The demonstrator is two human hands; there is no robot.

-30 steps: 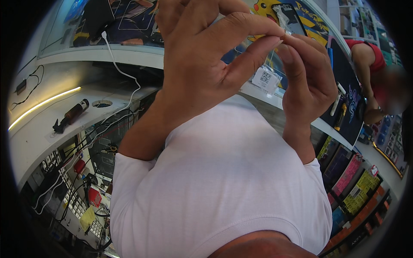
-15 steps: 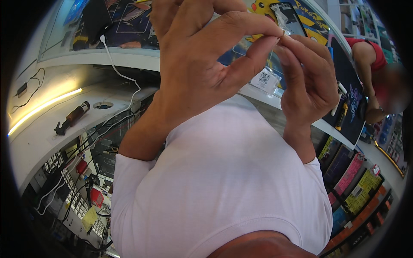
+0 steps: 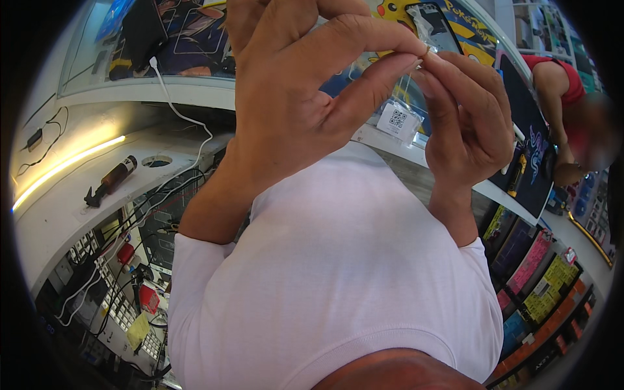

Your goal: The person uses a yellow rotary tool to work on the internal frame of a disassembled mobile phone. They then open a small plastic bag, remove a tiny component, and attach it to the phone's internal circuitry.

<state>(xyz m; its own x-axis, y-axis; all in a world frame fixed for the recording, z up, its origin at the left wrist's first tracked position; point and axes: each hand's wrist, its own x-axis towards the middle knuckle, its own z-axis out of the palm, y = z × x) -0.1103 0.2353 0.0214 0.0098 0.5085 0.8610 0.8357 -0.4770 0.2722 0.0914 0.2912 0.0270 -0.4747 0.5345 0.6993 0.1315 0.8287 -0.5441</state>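
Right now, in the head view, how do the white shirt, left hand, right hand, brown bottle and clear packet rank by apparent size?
Largest to smallest:
1. white shirt
2. left hand
3. right hand
Last, unranked: brown bottle and clear packet, which look too alike.

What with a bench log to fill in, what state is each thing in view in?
Left hand, pinching; anything held is too small to tell
Right hand, pinching close to the left fingertips; same
Light strip, lit
Bottle, lying on its side
Cable, plug at the device's edge
Device, on or off cannot be told
Packet, sealed or open cannot be told
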